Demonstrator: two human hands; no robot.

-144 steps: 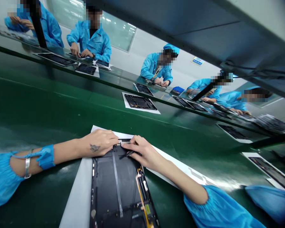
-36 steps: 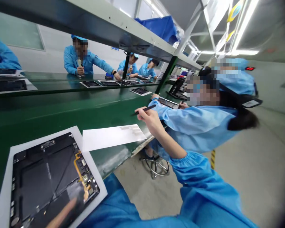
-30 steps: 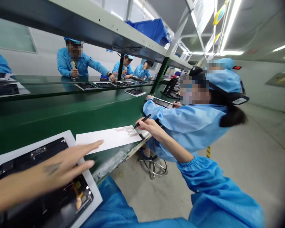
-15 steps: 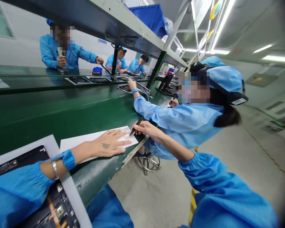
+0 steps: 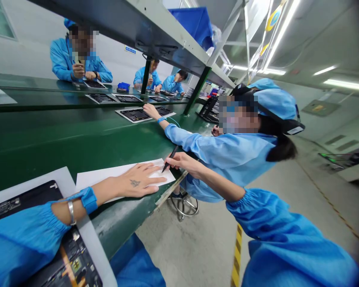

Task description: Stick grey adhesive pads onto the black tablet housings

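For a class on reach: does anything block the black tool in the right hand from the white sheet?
Nothing visible: the black tool in the right hand points its tip onto the white sheet, clear of the left hand.

"Where did the paper sheet lie?"

"On the bench, right of the tablet frame."

"And the left hand?"

"On that sheet, with the right hand just beside it, around a pointed tool."

"Anything beyond?"

"A second tablet frame, farther along the bench, under a co-worker's hand."
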